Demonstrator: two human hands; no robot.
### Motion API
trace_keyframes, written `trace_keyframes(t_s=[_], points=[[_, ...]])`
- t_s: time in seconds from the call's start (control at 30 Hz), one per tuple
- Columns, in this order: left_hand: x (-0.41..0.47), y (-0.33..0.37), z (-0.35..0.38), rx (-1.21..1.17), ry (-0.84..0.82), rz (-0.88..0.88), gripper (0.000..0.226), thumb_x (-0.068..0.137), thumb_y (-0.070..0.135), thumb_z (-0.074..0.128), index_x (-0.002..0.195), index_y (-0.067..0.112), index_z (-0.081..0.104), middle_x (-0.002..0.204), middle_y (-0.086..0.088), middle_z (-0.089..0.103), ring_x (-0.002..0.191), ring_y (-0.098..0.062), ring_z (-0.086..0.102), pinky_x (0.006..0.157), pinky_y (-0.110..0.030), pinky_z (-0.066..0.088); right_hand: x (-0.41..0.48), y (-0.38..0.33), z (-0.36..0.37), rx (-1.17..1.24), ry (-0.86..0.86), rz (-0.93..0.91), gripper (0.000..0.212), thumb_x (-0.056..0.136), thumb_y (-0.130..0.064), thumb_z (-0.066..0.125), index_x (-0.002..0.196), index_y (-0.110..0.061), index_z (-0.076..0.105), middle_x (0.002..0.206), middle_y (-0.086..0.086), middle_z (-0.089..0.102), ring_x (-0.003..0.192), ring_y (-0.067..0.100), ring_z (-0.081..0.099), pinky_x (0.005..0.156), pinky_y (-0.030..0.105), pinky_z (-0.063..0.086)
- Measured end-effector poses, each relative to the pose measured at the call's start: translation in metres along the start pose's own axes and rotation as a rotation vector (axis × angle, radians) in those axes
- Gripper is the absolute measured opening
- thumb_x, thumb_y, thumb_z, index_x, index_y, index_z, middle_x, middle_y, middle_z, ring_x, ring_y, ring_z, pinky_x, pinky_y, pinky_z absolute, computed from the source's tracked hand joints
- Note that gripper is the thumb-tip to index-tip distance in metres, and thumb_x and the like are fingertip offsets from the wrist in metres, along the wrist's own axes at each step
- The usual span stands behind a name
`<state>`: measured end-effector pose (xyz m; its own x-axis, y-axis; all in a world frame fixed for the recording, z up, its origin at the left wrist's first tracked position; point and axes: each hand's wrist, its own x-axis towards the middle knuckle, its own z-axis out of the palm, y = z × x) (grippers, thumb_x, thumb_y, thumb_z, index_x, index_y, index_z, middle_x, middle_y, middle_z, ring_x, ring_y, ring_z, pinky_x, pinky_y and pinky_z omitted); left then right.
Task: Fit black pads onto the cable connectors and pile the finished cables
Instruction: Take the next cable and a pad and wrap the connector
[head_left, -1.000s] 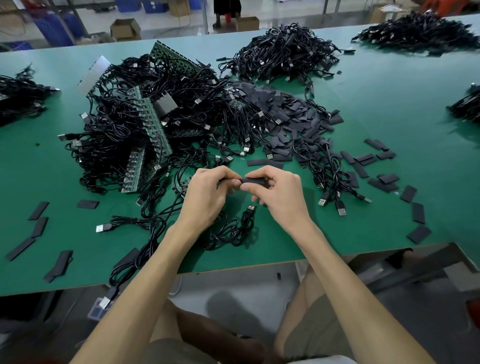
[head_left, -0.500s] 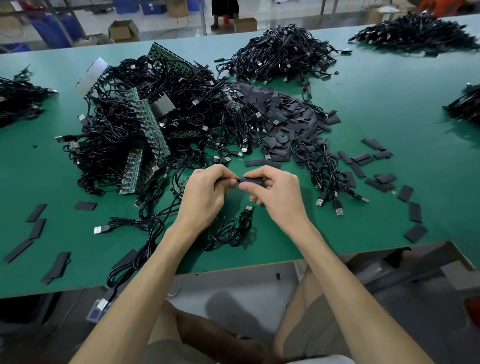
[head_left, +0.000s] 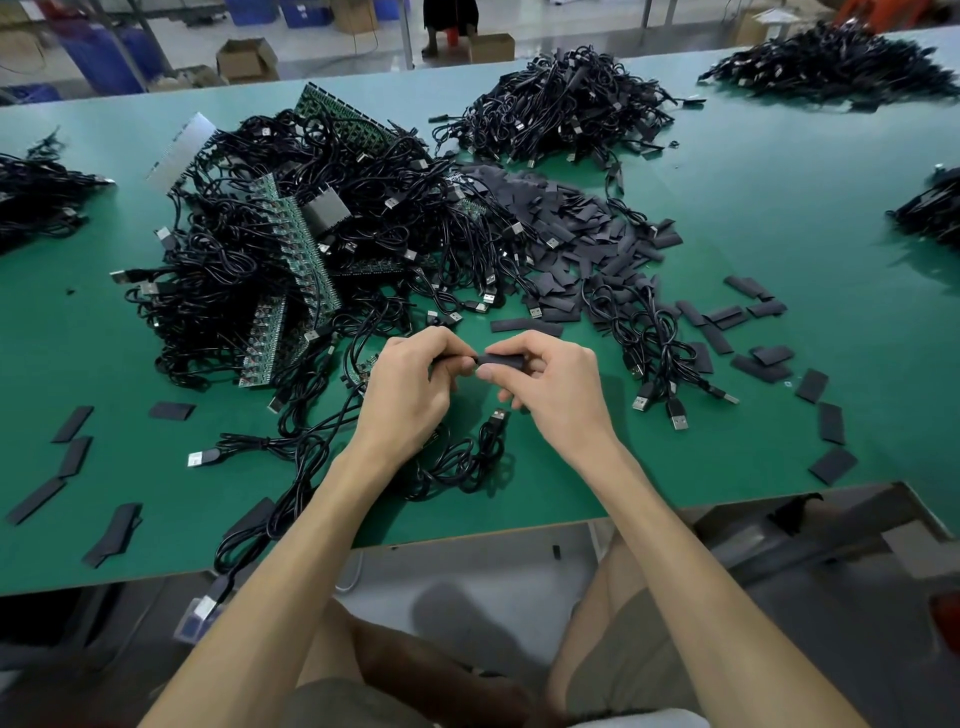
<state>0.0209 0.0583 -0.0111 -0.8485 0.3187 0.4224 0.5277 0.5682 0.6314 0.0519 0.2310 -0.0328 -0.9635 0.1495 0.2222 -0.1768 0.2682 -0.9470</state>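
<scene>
Five cable heaps (head_left: 311, 234), one pad heap (head_left: 571, 234), two hands (head_left: 410, 389), one table (head_left: 779, 218)

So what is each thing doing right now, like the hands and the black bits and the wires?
left hand: pinching the end of a cable
right hand: gripping a pad
pad: up off the table, between both hands
cable: mostly coiled on the table under the hands
spare pads: lying loose in a heap
cable heap: tangled
box: open
</scene>
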Motion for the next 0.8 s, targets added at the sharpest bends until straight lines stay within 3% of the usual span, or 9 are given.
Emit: trace_keyframes(t_s=[0.37, 0.5, 0.67, 0.8], points=[[0.0006, -0.0012, 0.0006, -0.011, 0.007, 0.002, 0.017, 0.092, 0.0, 0.065, 0.09, 0.015, 0.071, 0.069, 0.01, 0.065, 0.069, -0.016, 0.063, 0.076, -0.049, 0.053, -0.0006, -0.0016, -0.0016, 0.026, -0.001, 0.006, 0.014, 0.084, -0.018, 0.084, 0.096, -0.018, 0.076, 0.074, -0.008, 0.074, 0.058, 0.01, 0.067, 0.053, 0.02, 0.05], [0.0005, -0.003, 0.0014, -0.037, -0.001, 0.013, 0.013, 0.093, 0.004, 0.067, 0.094, 0.015, 0.072, 0.078, 0.01, 0.071, 0.075, -0.017, 0.067, 0.08, -0.051, 0.053, -0.0001, -0.0038, -0.003, 0.065, -0.007, -0.006, 0.01, 0.098, -0.018, 0.068, 0.1, -0.014, 0.077, 0.069, -0.004, 0.072, 0.056, 0.01, 0.063, 0.053, 0.023, 0.049], [0.0013, -0.0056, 0.0042, 0.018, -0.004, 0.108, 0.009, 0.094, 0.026, 0.072, 0.1, 0.02, 0.074, 0.092, 0.017, 0.072, 0.089, -0.001, 0.061, 0.096, -0.04, 0.046, 0.0021, -0.0028, -0.0039, 0.083, 0.071, 0.037, 0.017, 0.102, -0.01, 0.06, 0.096, -0.015, 0.075, 0.065, 0.004, 0.07, 0.049, 0.013, 0.059, 0.047, 0.025, 0.045], [0.0032, -0.007, 0.0036, 0.124, 0.038, 0.158, 0.017, 0.094, 0.03, 0.071, 0.106, 0.018, 0.073, 0.103, 0.011, 0.071, 0.101, -0.01, 0.058, 0.099, -0.032, 0.038, 0.0021, -0.0036, -0.0063, 0.136, 0.144, 0.039, 0.017, 0.102, -0.012, 0.06, 0.094, -0.018, 0.073, 0.069, 0.006, 0.072, 0.048, 0.018, 0.06, 0.045, 0.025, 0.045]])
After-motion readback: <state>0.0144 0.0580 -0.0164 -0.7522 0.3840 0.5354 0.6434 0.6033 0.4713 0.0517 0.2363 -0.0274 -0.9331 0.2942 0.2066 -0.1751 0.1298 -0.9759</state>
